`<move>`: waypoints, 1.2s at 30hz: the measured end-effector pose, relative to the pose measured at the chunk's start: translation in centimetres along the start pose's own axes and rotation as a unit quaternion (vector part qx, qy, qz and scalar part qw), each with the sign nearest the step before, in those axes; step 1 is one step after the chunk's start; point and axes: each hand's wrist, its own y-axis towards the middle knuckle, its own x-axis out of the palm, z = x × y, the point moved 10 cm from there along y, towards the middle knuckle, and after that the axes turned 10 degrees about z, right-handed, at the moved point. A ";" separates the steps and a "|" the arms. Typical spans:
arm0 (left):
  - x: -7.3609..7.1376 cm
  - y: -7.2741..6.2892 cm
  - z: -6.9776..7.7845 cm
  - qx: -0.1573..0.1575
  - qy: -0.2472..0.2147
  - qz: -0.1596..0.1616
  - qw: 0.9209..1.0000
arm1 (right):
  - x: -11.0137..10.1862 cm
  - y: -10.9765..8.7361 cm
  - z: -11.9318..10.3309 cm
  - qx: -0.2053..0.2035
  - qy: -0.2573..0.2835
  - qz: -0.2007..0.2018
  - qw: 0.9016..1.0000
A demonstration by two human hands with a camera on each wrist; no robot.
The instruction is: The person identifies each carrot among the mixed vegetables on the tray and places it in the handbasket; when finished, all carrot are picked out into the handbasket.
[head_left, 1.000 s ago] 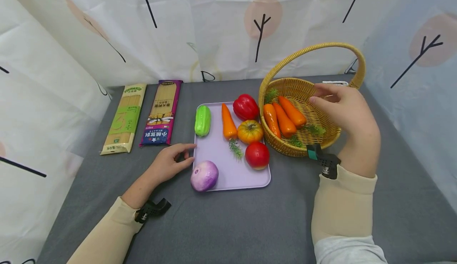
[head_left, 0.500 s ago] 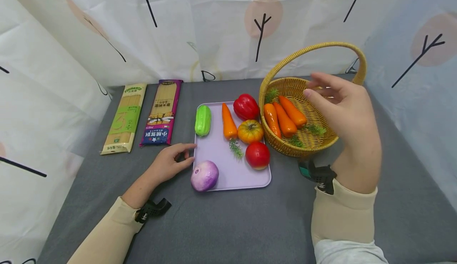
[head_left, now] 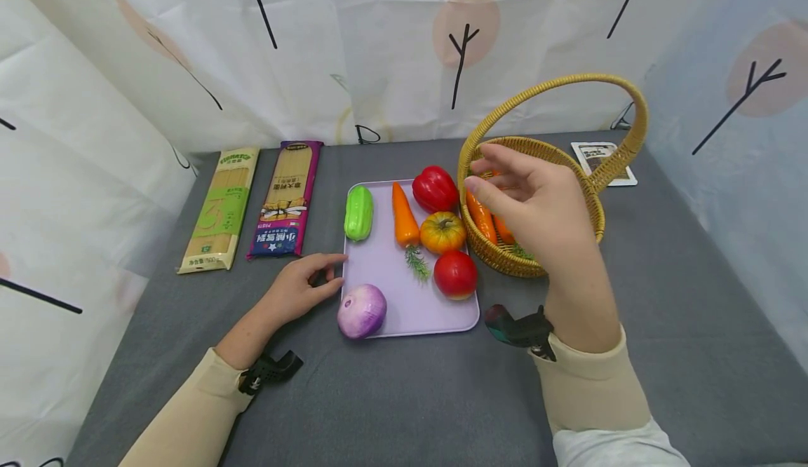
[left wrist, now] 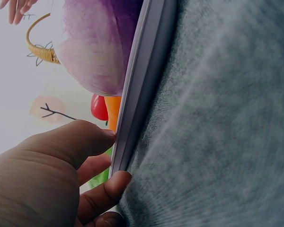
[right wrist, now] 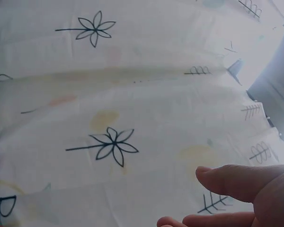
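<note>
In the head view my left hand (head_left: 299, 290) rests at the left rim of a lilac tray (head_left: 404, 313), thumb and fingertips touching it. The left wrist view shows the thumb (left wrist: 80, 139) at that rim, close to a purple onion (left wrist: 92, 42). My right hand (head_left: 543, 207) hovers over a wicker basket (head_left: 568, 151), fingers loosely bent and holding nothing. It hides part of the orange carrots (head_left: 481, 214) inside. On the tray lie a carrot (head_left: 405, 221), a red bell pepper (head_left: 435, 188), a small pumpkin (head_left: 442, 233), a tomato (head_left: 455, 275) and a light-green vegetable (head_left: 359, 213).
Two packs of noodles, one green (head_left: 221, 207) and one purple (head_left: 287, 197), lie left of the tray. A small white packet (head_left: 600, 155) sits behind the basket's right side. The tall basket handle (head_left: 555, 85) arches above it. Patterned cloth (head_left: 391, 46) hangs behind the grey table.
My right hand has moved left across the basket, now covering part of the carrots and exposing the white packet behind. The left hand and the tray have stayed still.
</note>
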 end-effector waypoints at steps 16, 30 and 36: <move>0.0 0.1 0.0 -0.003 0.007 -0.003 1.000 | 8.7 -0.6 1.9 0.035 -0.023 -0.100 0.994; 0.0 0.1 0.0 0.003 0.009 0.004 1.000 | 14.9 -0.8 5.9 0.016 -0.156 -0.118 0.980; 0.0 0.2 0.2 0.016 0.007 0.011 1.000 | 16.8 -1.3 7.2 -0.001 -0.217 -0.122 0.968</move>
